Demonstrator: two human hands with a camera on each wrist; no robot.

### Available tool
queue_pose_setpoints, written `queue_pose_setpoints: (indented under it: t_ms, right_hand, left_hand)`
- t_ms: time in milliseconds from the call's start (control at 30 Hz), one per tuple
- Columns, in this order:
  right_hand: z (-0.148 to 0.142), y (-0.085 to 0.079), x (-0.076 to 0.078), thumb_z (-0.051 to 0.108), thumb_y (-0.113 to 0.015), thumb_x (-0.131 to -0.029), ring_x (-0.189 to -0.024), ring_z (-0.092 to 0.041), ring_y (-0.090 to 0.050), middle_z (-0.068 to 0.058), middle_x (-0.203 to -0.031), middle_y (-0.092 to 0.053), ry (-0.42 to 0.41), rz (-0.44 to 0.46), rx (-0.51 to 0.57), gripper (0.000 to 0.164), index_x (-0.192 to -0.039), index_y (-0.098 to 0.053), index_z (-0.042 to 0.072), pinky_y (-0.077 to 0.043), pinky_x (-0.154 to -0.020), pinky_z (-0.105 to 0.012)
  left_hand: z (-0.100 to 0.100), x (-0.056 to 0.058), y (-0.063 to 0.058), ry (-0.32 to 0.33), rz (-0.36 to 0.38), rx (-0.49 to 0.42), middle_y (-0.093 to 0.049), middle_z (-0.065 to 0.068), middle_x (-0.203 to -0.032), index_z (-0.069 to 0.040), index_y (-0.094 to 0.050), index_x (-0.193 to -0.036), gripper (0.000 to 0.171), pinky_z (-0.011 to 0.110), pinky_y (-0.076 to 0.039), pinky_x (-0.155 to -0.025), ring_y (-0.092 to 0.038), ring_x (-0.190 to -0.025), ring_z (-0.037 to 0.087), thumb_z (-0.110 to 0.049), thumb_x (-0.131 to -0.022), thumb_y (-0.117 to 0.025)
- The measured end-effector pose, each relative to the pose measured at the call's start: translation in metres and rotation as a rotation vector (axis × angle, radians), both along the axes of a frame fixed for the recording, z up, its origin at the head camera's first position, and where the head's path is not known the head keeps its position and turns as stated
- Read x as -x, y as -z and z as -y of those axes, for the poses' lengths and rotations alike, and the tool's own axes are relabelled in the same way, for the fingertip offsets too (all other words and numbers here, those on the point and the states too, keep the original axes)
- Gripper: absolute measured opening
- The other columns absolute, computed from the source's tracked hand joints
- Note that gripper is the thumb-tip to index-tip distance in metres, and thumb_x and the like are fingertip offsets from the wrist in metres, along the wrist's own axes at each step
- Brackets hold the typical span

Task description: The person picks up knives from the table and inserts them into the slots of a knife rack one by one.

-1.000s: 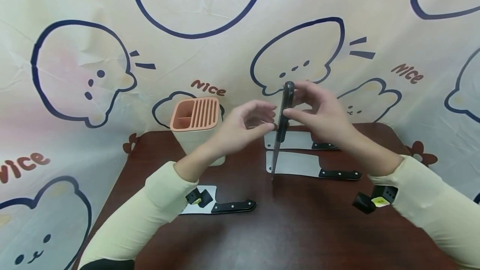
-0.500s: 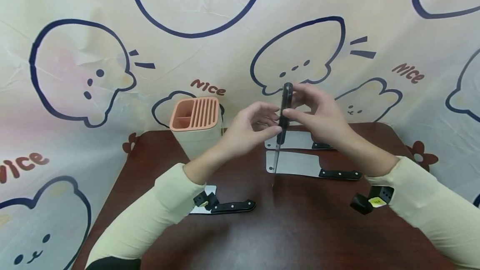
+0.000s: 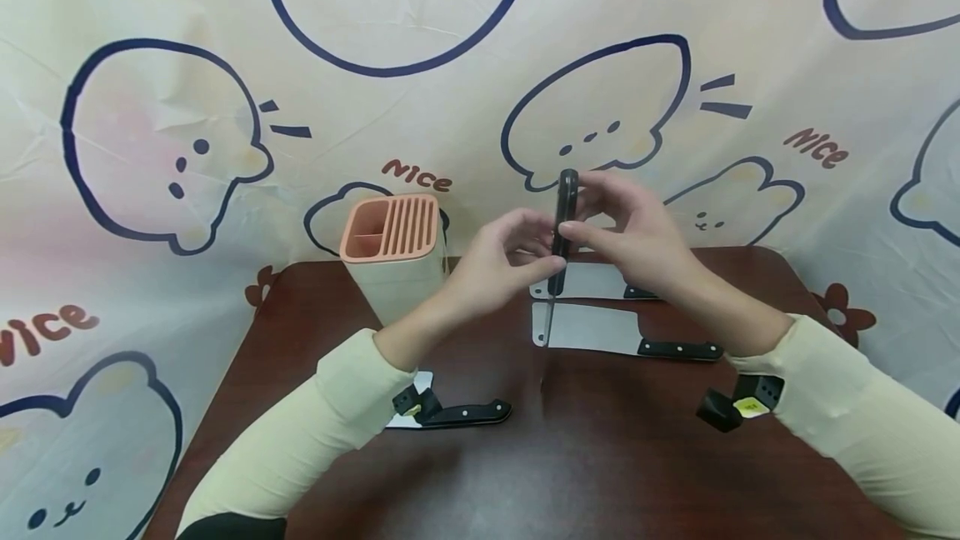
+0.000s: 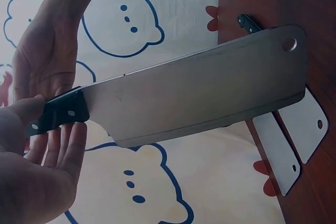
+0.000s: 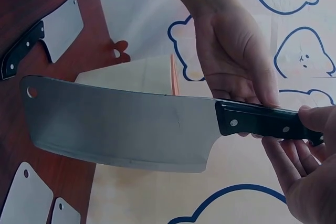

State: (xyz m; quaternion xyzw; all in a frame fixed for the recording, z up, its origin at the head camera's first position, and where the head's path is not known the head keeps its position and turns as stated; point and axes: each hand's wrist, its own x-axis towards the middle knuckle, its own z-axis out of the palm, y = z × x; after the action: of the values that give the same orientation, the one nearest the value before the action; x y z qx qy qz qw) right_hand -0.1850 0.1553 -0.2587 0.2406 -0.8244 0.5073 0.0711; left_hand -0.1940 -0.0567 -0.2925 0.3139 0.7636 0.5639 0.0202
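Observation:
A cleaver [image 3: 566, 202] with a black riveted handle hangs blade down between my hands, seen edge-on in the head view. Its broad steel blade [image 4: 199, 87], holed near the tip corner, shows flat in both wrist views. My right hand [image 3: 641, 236] grips the butt end of the handle between thumb and fingers. Lower on the handle, near the blade, my left hand [image 3: 491, 261] has its thumb on one side and its fingers behind. Under it on the table lie two more cleavers, one nearer [image 3: 600, 327] and one farther [image 3: 592, 280], the latter's handle partly covered by my right hand.
A cream knife holder [image 3: 393, 290] with an orange slotted top stands at the back left of the brown table [image 3: 600, 465]. Another cleaver [image 3: 468, 414] lies front left, its blade mostly behind my left sleeve. A printed cloth [image 3: 442, 132] hangs behind.
My left hand has moved right and closed its thumb and fingers onto the handle's lower part. The cleaver, in my right hand, has shifted slightly left and down.

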Motion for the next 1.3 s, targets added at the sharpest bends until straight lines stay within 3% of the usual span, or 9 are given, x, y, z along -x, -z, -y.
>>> queue_pose_setpoints:
  t_ms: [400,667,933,1167,1233,1300]
  right_hand:
    - [0.0,0.0,0.002,0.013,-0.069,-0.098,-0.113,-0.025,-0.063,-0.013,-0.111,-0.066,-0.03,0.044,-0.031,0.056,-0.149,-0.047,0.006,-0.046,-0.106,-0.053]
    - [-0.02,0.014,0.001,0.029,-0.061,-0.103,-0.113,-0.023,-0.063,-0.009,-0.118,-0.064,0.032,0.089,-0.145,0.05,-0.15,-0.048,0.015,-0.052,-0.099,-0.052]
    - [-0.06,0.048,-0.003,0.028,-0.063,-0.103,-0.116,-0.024,-0.062,-0.009,-0.126,-0.066,0.065,0.077,-0.289,0.049,-0.148,-0.051,0.013,-0.055,-0.096,-0.044]
    - [-0.098,0.089,-0.006,0.029,-0.064,-0.102,-0.121,-0.034,-0.059,-0.016,-0.139,-0.058,0.114,0.037,-0.373,0.05,-0.145,-0.052,0.006,-0.051,-0.097,-0.058]
    - [-0.109,0.102,-0.006,0.026,-0.066,-0.101,-0.119,-0.035,-0.06,-0.017,-0.138,-0.057,0.118,-0.002,-0.397,0.049,-0.143,-0.053,0.004,-0.054,-0.097,-0.042]
    - [-0.119,0.115,-0.006,0.023,-0.068,-0.1,-0.118,-0.035,-0.059,-0.017,-0.137,-0.058,0.123,-0.037,-0.428,0.048,-0.141,-0.055,0.003,-0.055,-0.095,-0.042]
  left_hand:
    - [0.005,-0.001,0.0,-0.021,0.006,-0.043,-0.066,0.008,-0.113,-0.003,-0.061,-0.128,0.036,0.03,-0.056,-0.094,-0.066,-0.101,0.02,-0.009,-0.094,-0.073]
    - [0.016,0.0,-0.003,-0.048,-0.008,-0.085,-0.067,0.01,-0.115,-0.001,-0.061,-0.127,0.037,0.034,-0.057,-0.093,-0.066,-0.101,0.021,-0.006,-0.092,-0.074]
    - [0.035,-0.005,-0.011,-0.079,-0.035,-0.095,-0.067,0.014,-0.112,0.003,-0.06,-0.126,0.038,0.035,-0.057,-0.093,-0.066,-0.101,0.024,-0.001,-0.09,-0.074]
    - [0.057,-0.01,-0.028,-0.109,-0.083,-0.055,-0.067,0.013,-0.114,0.002,-0.06,-0.127,0.041,0.033,-0.058,-0.091,-0.067,-0.1,0.023,-0.001,-0.089,-0.075]
    - [0.063,-0.01,-0.035,-0.117,-0.105,-0.05,-0.066,0.013,-0.114,0.002,-0.06,-0.127,0.041,0.032,-0.058,-0.089,-0.067,-0.099,0.022,0.0,-0.089,-0.075]
    - [0.069,-0.01,-0.043,-0.124,-0.125,-0.05,-0.066,0.013,-0.114,0.003,-0.059,-0.127,0.042,0.03,-0.058,-0.088,-0.066,-0.099,0.022,0.001,-0.089,-0.075]
